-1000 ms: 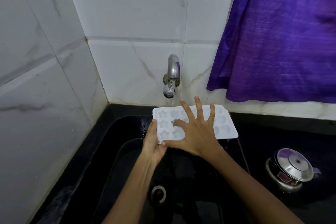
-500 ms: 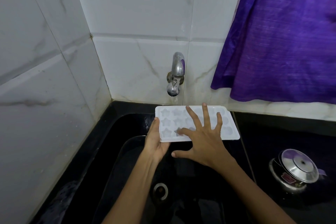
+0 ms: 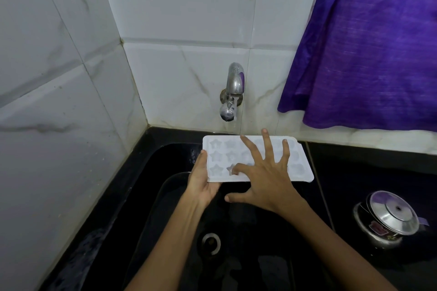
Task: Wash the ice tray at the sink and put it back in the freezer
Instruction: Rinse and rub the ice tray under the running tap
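A white ice tray (image 3: 218, 156) with star-shaped cavities is held level over the black sink (image 3: 165, 196), just below the steel tap (image 3: 233, 92). My left hand (image 3: 202, 183) grips its left end, thumb on the rim and fingers underneath. My right hand (image 3: 264, 175) lies spread flat on top of the tray, the index finger curled into a cavity in the near row and the thumb off the front edge. A thin stream of water falls from the tap behind the tray.
White marble tiles close off the left and back. A purple curtain (image 3: 369, 42) hangs at the upper right. On the black counter to the right stands a steel pot with a lid (image 3: 390, 220). The sink drain (image 3: 211, 243) lies below my arms.
My right hand has slid toward me across the tray, its thumb coming off the front edge. The tray and left hand have stayed in place under the tap.
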Demonstrator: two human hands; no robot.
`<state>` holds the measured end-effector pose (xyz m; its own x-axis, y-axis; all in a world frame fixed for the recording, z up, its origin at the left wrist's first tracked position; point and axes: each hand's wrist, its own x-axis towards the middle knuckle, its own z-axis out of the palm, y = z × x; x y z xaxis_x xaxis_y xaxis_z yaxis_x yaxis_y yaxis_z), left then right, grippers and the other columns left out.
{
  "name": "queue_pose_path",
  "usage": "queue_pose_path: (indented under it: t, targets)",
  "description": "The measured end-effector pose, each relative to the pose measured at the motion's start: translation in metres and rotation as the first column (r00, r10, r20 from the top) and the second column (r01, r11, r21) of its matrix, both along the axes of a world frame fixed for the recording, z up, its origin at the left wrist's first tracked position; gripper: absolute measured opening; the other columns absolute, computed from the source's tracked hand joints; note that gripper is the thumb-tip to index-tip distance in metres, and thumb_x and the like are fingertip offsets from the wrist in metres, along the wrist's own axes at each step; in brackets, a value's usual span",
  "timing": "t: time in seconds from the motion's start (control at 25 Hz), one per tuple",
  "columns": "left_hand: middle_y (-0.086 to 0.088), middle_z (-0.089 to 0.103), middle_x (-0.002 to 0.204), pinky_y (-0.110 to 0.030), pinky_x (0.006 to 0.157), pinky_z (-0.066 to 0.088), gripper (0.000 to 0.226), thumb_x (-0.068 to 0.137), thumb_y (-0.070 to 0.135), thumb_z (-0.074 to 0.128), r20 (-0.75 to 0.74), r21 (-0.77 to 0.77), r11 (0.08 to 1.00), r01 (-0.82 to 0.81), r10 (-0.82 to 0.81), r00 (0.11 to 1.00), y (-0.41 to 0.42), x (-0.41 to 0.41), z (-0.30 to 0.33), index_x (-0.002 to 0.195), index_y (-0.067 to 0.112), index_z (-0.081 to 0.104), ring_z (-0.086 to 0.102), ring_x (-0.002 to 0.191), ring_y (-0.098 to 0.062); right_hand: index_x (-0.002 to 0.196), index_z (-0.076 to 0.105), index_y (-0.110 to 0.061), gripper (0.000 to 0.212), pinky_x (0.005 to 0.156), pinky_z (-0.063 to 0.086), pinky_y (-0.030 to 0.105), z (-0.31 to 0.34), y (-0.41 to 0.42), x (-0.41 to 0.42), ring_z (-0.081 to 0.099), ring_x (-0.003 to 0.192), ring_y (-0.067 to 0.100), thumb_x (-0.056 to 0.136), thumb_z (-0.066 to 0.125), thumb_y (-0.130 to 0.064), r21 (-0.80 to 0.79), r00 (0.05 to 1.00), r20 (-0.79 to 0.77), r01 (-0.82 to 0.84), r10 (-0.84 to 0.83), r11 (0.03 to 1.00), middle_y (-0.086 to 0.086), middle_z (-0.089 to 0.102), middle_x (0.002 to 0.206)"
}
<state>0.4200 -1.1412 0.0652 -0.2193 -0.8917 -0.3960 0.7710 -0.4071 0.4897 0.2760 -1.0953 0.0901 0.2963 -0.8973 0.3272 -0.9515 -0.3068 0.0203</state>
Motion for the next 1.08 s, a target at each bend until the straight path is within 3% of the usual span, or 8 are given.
queue_pose_path:
  t: [0.16, 0.28, 0.36, 0.48, 0.76, 0.92, 1.04, 1.08]
  targets:
    - [-0.021, 0.059, 0.125, -0.046, 0.085, 0.053, 0.047, 0.098, 0.036, 0.036, -0.003, -0.005, 1.000, 0.002, -0.002, 1.000, -0.001, -0.003, 0.000, 0.130, 0.004, 0.049, 0.060, 0.108, -0.032, 0.103, 0.066, -0.045, 0.067, 0.106, -0.008, 0.063, 0.002, 0.004, 0.000, -0.005, 0.142, 0.037, 0.057, 0.042, -0.086, 0.005, 1.000, 0.009, 0.020, -0.020, 1.000, 0.006, 0.022, 0.157]
    - [-0.023, 0.055, 0.130, -0.046, 0.089, 0.048, 0.052, 0.098, 0.039, 0.035, 0.000, -0.003, 0.999, 0.033, -0.033, 0.999, -0.003, -0.003, -0.009, 0.133, 0.003, 0.046, 0.053, 0.120, -0.036, 0.108, 0.060, -0.049, 0.058, 0.106, -0.020, 0.057, 0.014, 0.000, -0.010, -0.034, 0.138, 0.020, 0.061, 0.055, -0.083, 0.295, 0.967, 0.229, 0.039, -0.110, 0.955, -0.015, -0.007, 0.158]
    - [-0.023, 0.053, 0.132, -0.048, 0.094, 0.048, 0.054, 0.097, 0.041, 0.034, -0.022, 0.000, 0.998, 0.062, -0.062, 0.998, -0.004, -0.006, -0.017, 0.135, 0.004, 0.045, 0.050, 0.124, -0.036, 0.109, 0.058, -0.050, 0.052, 0.108, -0.017, 0.056, 0.021, -0.009, -0.015, -0.033, 0.139, 0.015, 0.065, 0.056, -0.080, 0.333, 0.923, 0.338, 0.065, -0.184, 0.940, -0.019, -0.005, 0.156]
    - [-0.024, 0.054, 0.130, -0.047, 0.095, 0.048, 0.054, 0.096, 0.042, 0.035, 0.001, -0.006, 0.995, 0.095, -0.095, 0.995, 0.001, -0.015, -0.019, 0.132, 0.004, 0.047, 0.052, 0.121, -0.036, 0.121, 0.050, -0.051, 0.061, 0.108, -0.016, 0.060, 0.022, -0.023, -0.008, -0.035, 0.138, 0.019, 0.069, 0.044, -0.083, 0.316, 0.949, 0.247, 0.111, -0.195, 0.942, -0.016, -0.005, 0.157]
    - [-0.026, 0.051, 0.132, -0.054, 0.110, 0.030, 0.058, 0.091, 0.041, 0.048, -0.013, -0.035, 0.995, 0.097, -0.098, 0.995, -0.001, -0.022, -0.020, 0.133, 0.002, 0.046, 0.048, 0.125, -0.037, 0.113, 0.063, -0.046, 0.106, 0.103, -0.024, 0.058, 0.009, -0.043, 0.016, -0.019, 0.145, 0.029, 0.055, -0.014, -0.090, 0.048, 0.992, 0.097, 0.074, -0.079, 0.996, -0.007, 0.016, 0.159]
    - [-0.026, 0.056, 0.127, -0.055, 0.107, 0.035, 0.055, 0.090, 0.042, 0.050, -0.011, -0.014, 0.996, 0.091, -0.092, 0.996, -0.003, -0.021, -0.020, 0.129, 0.003, 0.049, 0.054, 0.119, -0.037, 0.084, 0.076, -0.036, 0.085, 0.108, -0.010, 0.064, 0.010, -0.048, 0.020, 0.009, 0.145, 0.035, 0.075, 0.007, -0.086, -0.101, 0.999, 0.033, 0.033, -0.030, 0.994, 0.004, 0.037, 0.152]
    - [-0.019, 0.069, 0.103, -0.049, 0.093, 0.048, 0.044, 0.097, 0.039, 0.036, 0.081, -0.007, 0.999, 0.036, -0.035, 0.996, -0.002, -0.022, -0.010, 0.114, 0.005, 0.058, 0.067, 0.094, -0.030, 0.083, 0.077, -0.034, 0.080, 0.108, -0.004, 0.068, 0.006, -0.051, 0.025, 0.013, 0.143, 0.037, 0.079, 0.013, -0.083, -0.198, 1.000, 0.010, 0.015, -0.013, 0.980, 0.005, 0.038, 0.151]
    - [-0.020, 0.067, 0.106, -0.049, 0.096, 0.046, 0.044, 0.097, 0.039, 0.037, 0.064, -0.012, 0.999, 0.036, -0.035, 0.997, -0.001, -0.022, -0.008, 0.115, 0.005, 0.058, 0.065, 0.097, -0.031, 0.083, 0.077, -0.035, 0.081, 0.107, -0.004, 0.067, 0.006, -0.052, 0.025, 0.013, 0.143, 0.038, 0.081, 0.010, -0.081, -0.216, 1.000, 0.017, 0.013, -0.009, 0.976, 0.006, 0.040, 0.150]
